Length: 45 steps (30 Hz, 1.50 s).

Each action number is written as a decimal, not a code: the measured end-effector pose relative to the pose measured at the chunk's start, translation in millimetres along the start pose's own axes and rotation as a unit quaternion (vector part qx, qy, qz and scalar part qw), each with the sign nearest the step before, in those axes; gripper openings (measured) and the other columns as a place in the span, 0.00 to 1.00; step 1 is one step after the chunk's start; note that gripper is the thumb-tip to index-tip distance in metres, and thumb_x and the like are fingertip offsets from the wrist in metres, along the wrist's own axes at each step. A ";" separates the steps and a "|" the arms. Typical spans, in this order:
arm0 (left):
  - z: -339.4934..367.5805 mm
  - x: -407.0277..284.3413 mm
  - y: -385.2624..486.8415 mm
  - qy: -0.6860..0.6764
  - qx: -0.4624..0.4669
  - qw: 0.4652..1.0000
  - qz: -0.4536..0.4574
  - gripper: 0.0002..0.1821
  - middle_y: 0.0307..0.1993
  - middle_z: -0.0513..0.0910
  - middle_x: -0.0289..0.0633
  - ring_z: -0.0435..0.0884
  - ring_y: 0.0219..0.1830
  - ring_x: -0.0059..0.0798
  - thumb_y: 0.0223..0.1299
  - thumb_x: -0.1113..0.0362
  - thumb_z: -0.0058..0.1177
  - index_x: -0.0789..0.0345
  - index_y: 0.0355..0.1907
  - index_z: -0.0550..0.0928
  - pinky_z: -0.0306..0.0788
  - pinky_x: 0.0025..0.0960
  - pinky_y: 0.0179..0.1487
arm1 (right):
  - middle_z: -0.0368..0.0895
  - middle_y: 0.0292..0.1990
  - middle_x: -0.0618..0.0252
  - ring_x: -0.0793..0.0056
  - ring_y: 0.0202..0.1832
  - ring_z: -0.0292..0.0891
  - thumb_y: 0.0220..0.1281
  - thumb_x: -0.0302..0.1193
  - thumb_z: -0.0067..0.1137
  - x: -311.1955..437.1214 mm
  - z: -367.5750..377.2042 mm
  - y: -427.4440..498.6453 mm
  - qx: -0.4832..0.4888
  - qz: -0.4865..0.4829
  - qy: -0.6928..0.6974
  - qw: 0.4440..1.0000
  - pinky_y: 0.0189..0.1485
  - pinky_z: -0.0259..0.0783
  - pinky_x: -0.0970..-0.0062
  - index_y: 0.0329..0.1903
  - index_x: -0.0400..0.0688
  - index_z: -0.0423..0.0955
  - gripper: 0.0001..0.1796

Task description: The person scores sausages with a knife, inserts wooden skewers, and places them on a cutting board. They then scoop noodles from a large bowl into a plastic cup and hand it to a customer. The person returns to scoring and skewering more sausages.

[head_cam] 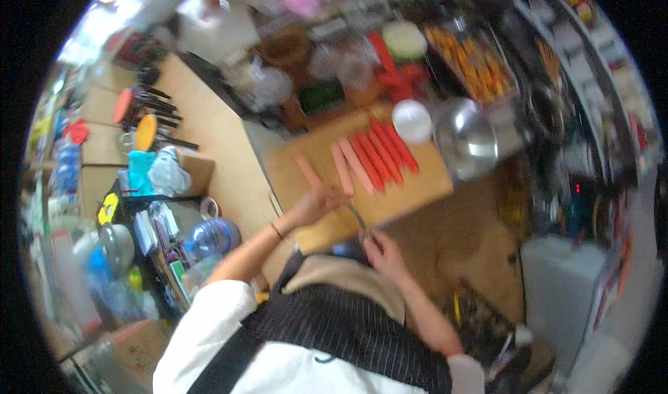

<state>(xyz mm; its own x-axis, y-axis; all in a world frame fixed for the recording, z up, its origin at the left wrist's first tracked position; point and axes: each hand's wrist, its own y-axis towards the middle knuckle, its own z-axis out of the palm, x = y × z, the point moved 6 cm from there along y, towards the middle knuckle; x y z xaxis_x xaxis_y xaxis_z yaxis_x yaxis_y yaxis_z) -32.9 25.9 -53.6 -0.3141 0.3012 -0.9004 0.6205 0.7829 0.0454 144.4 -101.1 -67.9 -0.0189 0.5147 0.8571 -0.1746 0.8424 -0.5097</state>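
Observation:
My right hand grips the handle of a knife, whose blade points up and left over the near part of a wooden cutting board. Close to the blade's tip is my left hand, over the lower end of a pale pink sausage. Blur hides whether its fingers grip that sausage. Further right on the board lie two more pale sausages side by side. Several red sausages form a row beyond them.
A white bowl and a shiny metal bowl stand at the board's right. Behind are a tray of orange-brown food pieces, a cut pale green vegetable and plastic bags. A large water bottle lies left.

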 end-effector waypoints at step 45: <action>-475.0 499.3 -409.1 -0.090 -0.029 0.819 -0.567 0.16 0.26 0.83 0.44 0.81 0.27 0.36 0.57 0.58 0.50 0.68 0.36 0.84 0.74 0.35 0.31 | 0.78 0.48 0.41 0.45 0.54 0.74 0.54 0.36 0.48 33.9 469.5 528.9 0.108 0.155 -0.556 0.810 0.56 0.69 0.57 0.41 0.35 0.81 0.20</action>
<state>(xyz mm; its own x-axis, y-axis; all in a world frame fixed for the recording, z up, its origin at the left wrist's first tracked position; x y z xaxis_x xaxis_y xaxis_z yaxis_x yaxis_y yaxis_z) -784.8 114.6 -316.2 -0.5504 -0.7173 -0.4273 -0.0324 0.5298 -0.8475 -410.8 287.1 -273.7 -0.9480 0.1334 0.2890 -0.1582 0.5903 -0.7915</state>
